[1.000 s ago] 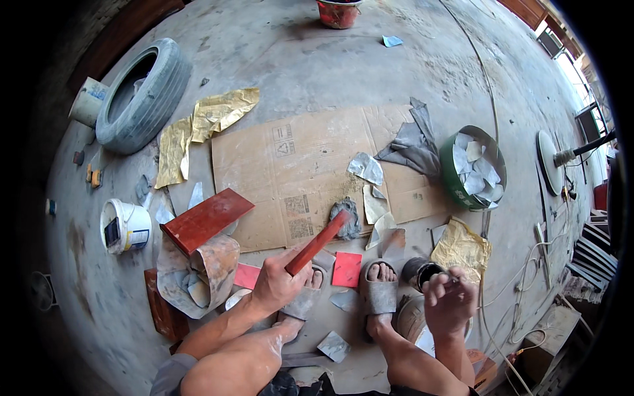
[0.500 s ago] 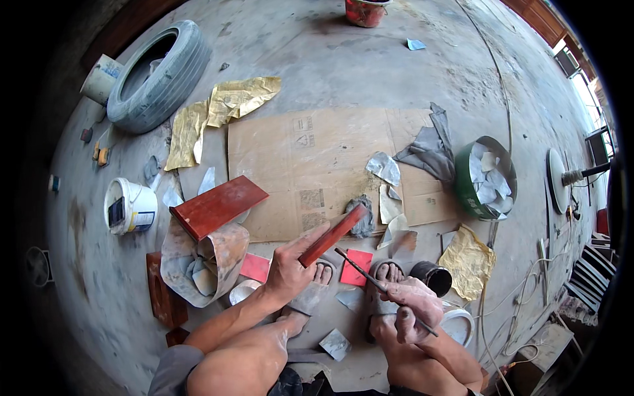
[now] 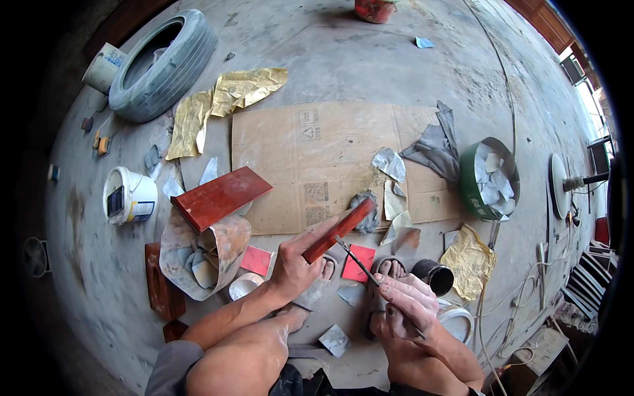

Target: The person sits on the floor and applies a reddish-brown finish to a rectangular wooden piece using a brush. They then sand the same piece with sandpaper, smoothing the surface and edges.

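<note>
My left hand (image 3: pixel 296 265) is closed around a narrow reddish-brown strip of wood (image 3: pixel 343 228), tilted with its far end up to the right. Between the fingers of my right hand (image 3: pixel 408 300) is a thin dark paintbrush (image 3: pixel 360 265). Its tip reaches the strip's right edge; whether it touches I cannot tell. Just right of that hand stands a small dark can (image 3: pixel 434 276). A wider red-brown board (image 3: pixel 223 197) rests across a crumpled-walled container (image 3: pixel 181 261) that holds scraps of sandpaper. Red square sheets (image 3: pixel 358 262) lie on the floor by my feet.
Flattened cardboard (image 3: pixel 277 145) covers the floor ahead, with a grey rag (image 3: pixel 432 148) on it. A green tub (image 3: pixel 474 181) of paper scraps stands to the right, a white bucket (image 3: pixel 140 198) to the left. Farther off are a tyre (image 3: pixel 191 63) and a red bucket (image 3: pixel 374 10).
My right hand has brought the brush up and closer, so its tip now meets the wood's outline. The strip has shifted slightly right and turned a little in my left hand.
</note>
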The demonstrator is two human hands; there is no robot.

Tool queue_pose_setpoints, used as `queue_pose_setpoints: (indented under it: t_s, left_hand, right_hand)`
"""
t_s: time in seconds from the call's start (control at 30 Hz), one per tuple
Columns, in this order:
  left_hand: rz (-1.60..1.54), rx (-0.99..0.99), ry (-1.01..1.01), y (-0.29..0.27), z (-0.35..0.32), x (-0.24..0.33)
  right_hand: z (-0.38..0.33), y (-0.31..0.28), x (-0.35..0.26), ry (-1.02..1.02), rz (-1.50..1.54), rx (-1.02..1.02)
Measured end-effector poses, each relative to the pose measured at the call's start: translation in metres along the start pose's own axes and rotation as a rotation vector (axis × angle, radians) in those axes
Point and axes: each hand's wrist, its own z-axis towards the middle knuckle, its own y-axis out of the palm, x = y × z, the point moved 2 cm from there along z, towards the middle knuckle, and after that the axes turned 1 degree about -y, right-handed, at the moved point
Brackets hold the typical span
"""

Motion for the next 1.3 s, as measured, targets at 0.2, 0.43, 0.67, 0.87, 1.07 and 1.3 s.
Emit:
queue_pose_setpoints:
  t_s: [0.2, 0.43, 0.67, 0.87, 1.07, 1.3]
  left_hand:
    - [0.027, 0.027, 0.065, 0.002, 0.0, -0.003]
    - [0.03, 0.021, 0.038, 0.0, -0.001, -0.001]
    - [-0.022, 0.005, 0.013, 0.002, 0.002, 0.004]
    - [-0.027, -0.004, -0.002, 0.001, 0.0, 0.005]
    - [0.029, 0.016, 0.081, 0.002, 0.0, 0.0]
    - [0.014, -0.002, 0.068, 0.002, 0.0, 0.003]
  right_hand:
    - [0.0, 0.002, 0.0, 0.001, -0.02, -0.008]
    - [0.0, 0.005, -0.001, -0.004, -0.02, -0.05]
    - [0.002, 0.006, -0.007, -0.01, 0.044, -0.173]
    - [0.001, 0.004, -0.002, -0.005, -0.01, -0.11]
    - [0.0, 0.002, 0.003, 0.048, -0.059, -0.024]
    - [0.002, -0.002, 0.006, 0.105, -0.081, 0.03]
